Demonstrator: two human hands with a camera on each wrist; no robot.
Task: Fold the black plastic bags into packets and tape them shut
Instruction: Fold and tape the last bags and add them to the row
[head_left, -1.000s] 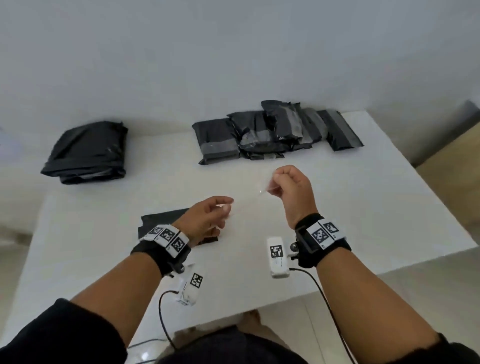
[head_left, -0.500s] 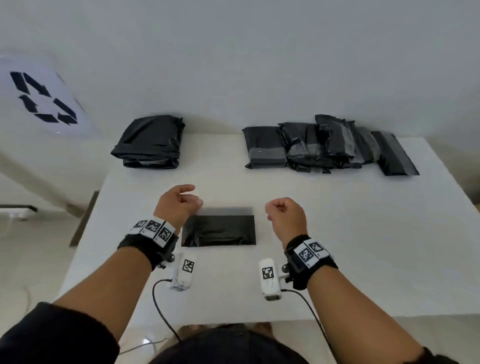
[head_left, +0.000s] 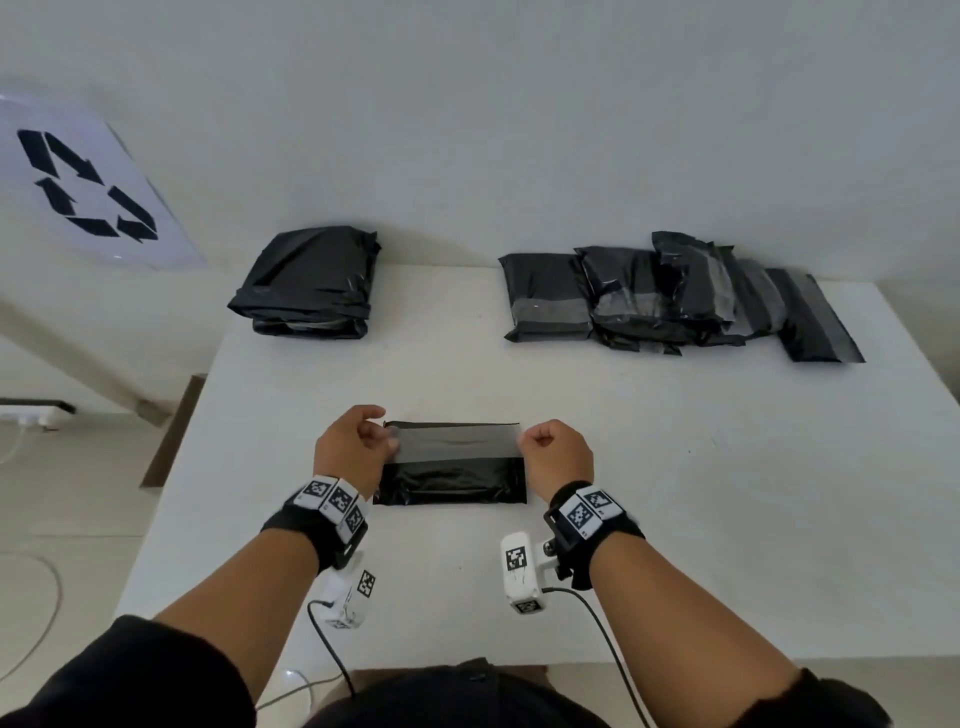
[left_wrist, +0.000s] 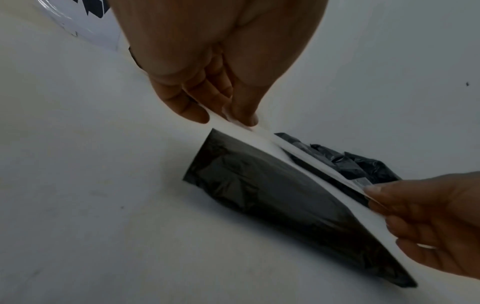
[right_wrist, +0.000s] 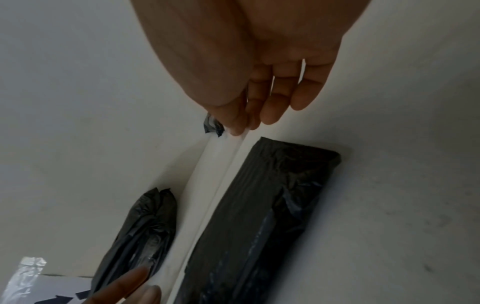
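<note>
Head view: flat folded black plastic packet (head_left: 450, 480) lies on the white table (head_left: 675, 493) between my left hand (head_left: 349, 451) and right hand (head_left: 557, 457), long axis left-right, both equally near. Each pinches one end of a clear tape strip (head_left: 452, 441) stretched over its far half.

Left wrist: strip hovers above packet.

Right wrist: same. Readable writing: none.

White table (head_left: 675, 519) holds a folded packet (head_left: 450, 480), taped packets (head_left: 675, 301), bag stack (head_left: 306, 286).
</note>
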